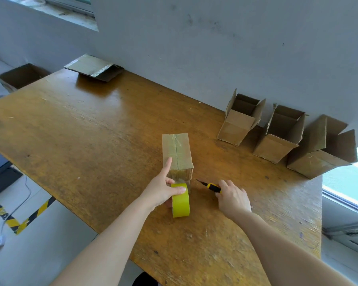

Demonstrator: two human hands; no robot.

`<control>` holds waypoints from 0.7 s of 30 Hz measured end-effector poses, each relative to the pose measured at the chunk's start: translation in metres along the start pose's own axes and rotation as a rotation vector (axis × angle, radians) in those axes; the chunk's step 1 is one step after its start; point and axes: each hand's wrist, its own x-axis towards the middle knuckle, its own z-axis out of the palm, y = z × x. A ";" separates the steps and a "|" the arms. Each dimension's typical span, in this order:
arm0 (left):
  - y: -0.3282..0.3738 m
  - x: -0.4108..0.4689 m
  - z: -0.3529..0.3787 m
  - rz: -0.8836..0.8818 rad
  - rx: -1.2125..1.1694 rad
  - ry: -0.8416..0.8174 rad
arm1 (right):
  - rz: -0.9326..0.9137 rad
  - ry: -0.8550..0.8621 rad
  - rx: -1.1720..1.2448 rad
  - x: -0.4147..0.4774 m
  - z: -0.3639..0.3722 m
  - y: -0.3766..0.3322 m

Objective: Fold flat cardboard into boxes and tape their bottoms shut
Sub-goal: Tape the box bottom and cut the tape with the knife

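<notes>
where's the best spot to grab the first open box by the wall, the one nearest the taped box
Grip the open box by its two long side walls, below the flaps, coming from above and the table's open side. It stands upright with its flaps splayed up; the wall behind and the neighbouring box on its right block those sides.

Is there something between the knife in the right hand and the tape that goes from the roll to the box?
Nothing visible does. The knife tip points across bare table toward the box, right of the tape roll that the left hand holds.
</notes>
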 end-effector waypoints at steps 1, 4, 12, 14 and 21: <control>-0.001 0.000 0.000 -0.001 -0.002 0.006 | -0.054 0.055 0.053 -0.002 0.000 -0.003; -0.003 0.001 -0.001 -0.009 0.001 0.029 | -0.174 0.165 0.112 -0.011 -0.002 -0.006; -0.002 0.004 0.000 -0.005 0.012 0.016 | -0.361 0.199 -0.080 -0.007 -0.021 -0.022; 0.000 0.003 0.000 -0.016 -0.017 0.007 | -0.410 0.196 -0.123 0.001 -0.026 -0.035; 0.001 0.002 0.001 -0.033 0.004 0.008 | -0.409 0.144 -0.235 0.017 -0.036 -0.053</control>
